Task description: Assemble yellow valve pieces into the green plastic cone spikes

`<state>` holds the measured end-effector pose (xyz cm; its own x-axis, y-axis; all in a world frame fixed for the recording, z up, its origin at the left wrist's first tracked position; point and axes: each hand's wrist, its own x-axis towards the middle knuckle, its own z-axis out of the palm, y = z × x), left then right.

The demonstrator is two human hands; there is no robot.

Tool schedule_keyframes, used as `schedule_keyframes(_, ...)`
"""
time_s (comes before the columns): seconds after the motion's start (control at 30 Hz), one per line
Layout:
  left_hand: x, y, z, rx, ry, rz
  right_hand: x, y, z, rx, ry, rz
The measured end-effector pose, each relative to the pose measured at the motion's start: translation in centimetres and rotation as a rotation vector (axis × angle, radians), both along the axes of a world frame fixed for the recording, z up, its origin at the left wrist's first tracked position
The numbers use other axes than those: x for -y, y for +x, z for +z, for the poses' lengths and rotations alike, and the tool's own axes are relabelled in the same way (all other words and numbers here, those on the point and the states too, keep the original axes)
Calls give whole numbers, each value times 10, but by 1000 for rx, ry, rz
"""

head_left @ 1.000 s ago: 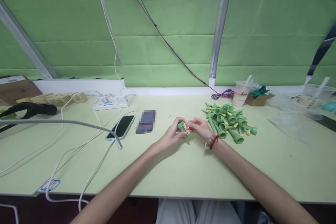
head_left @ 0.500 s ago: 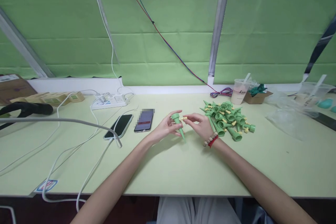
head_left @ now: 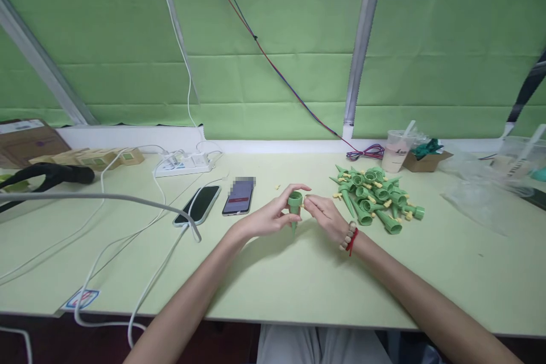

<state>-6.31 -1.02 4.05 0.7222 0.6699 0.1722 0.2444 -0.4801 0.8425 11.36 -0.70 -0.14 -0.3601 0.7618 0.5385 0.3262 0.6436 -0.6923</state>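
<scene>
My left hand (head_left: 271,215) holds a green cone-shaped spike (head_left: 294,206) upright, its open end up and its tip down near the table. My right hand (head_left: 326,217), with a bead and red cord bracelet at the wrist, pinches a small cream-yellow piece (head_left: 303,202) against the side of the spike's top. To the right of my hands lies a pile of green spikes (head_left: 377,196) with yellow pieces on them. One small yellow piece (head_left: 277,186) lies loose on the table beyond my hands.
Two phones (head_left: 200,205) (head_left: 239,196) lie left of my hands, with white cables (head_left: 140,227) and a power strip (head_left: 185,164) behind. A plastic cup (head_left: 396,151), a small cardboard box (head_left: 422,158) and clear plastic bags (head_left: 482,193) stand at the right. A black handle (head_left: 46,175) lies far left.
My left hand has turned the green spike from slanted to upright. My right hand has closed in and presses the yellow piece to the spike's top.
</scene>
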Motion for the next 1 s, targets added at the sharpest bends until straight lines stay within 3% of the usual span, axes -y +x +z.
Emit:
schedule_keyframes(0.13,2,0,2,-54,179,19,3,-10,1,-227,-382,88)
schedule_keyframes(0.23,3,3,1,-43,178,32,1,-10,3,-278,-591,193)
schedule_keyframes(0.3,4,4,1,18,70,32,0,-6,6,-220,-544,166)
schedule_keyframes(0.47,0,4,0,222,-282,46,1,9,10,178,11,-71)
schedule_keyframes(0.7,-6,3,1,201,-376,50,-8,14,6,295,295,8)
schedule_keyframes(0.83,-7,5,-7,193,-335,42,-5,10,3,281,237,-54)
schedule_keyframes(1.0,-9,6,-16,142,-60,167,7,-2,3,2,-155,-79)
